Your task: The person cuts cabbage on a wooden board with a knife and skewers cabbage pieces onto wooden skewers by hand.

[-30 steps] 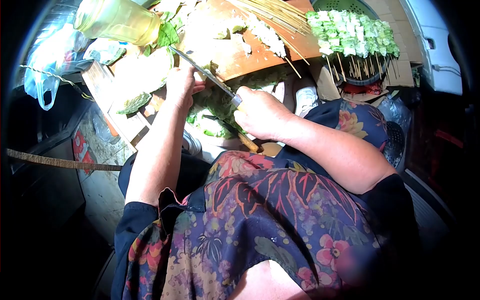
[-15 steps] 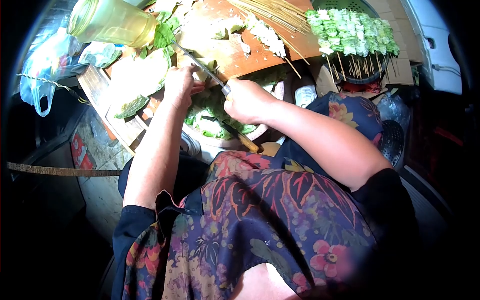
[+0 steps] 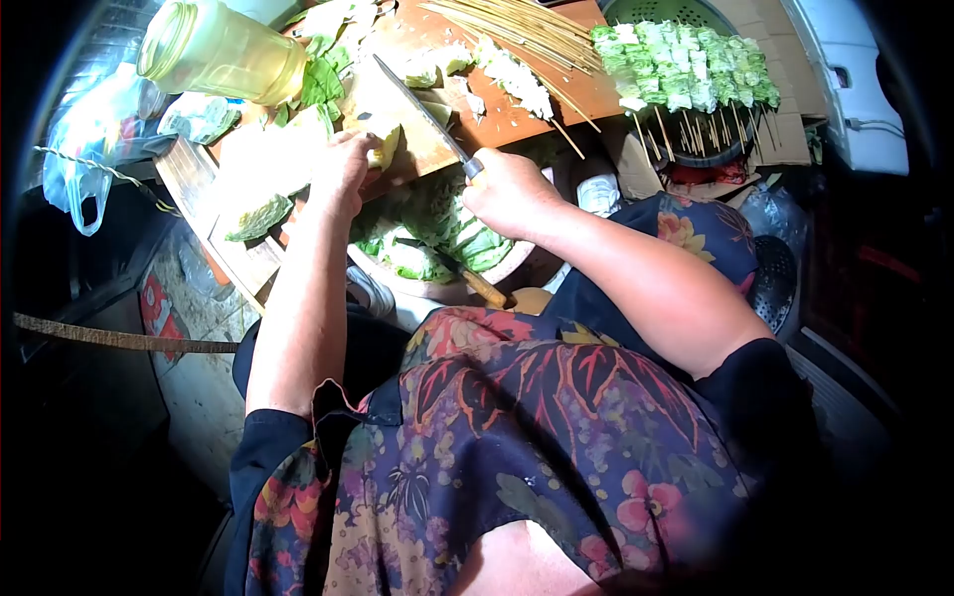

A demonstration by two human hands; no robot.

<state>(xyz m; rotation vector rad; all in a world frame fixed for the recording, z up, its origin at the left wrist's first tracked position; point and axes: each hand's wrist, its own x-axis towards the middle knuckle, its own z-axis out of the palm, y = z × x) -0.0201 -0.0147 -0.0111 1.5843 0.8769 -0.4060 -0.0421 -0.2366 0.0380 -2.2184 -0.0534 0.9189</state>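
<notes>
My right hand (image 3: 512, 191) is closed round the handle of a knife (image 3: 422, 111), whose blade slants up and left over the wooden cutting board (image 3: 502, 104). To its left, my left hand (image 3: 341, 171) has its fingers curled against a pale yellow-green piece of cabbage (image 3: 386, 146) at the board's near edge. Larger cabbage leaves (image 3: 260, 159) lie left of that hand, brightly lit. Below both hands stands a basin (image 3: 517, 260) of cut leaves, with a second knife (image 3: 482, 288) with a yellowish handle resting in it.
Bamboo skewers (image 3: 527, 32) lie along the board's far side. Skewered cabbage (image 3: 686, 65) rests on a colander (image 3: 715, 14) at right. At the upper left are a glass jar (image 3: 224, 55) lying tilted and a plastic bag (image 3: 89, 149).
The knife has moved right, and its blade has swung away from my left hand. My left hand has shifted slightly left, so more of the cabbage piece shows.
</notes>
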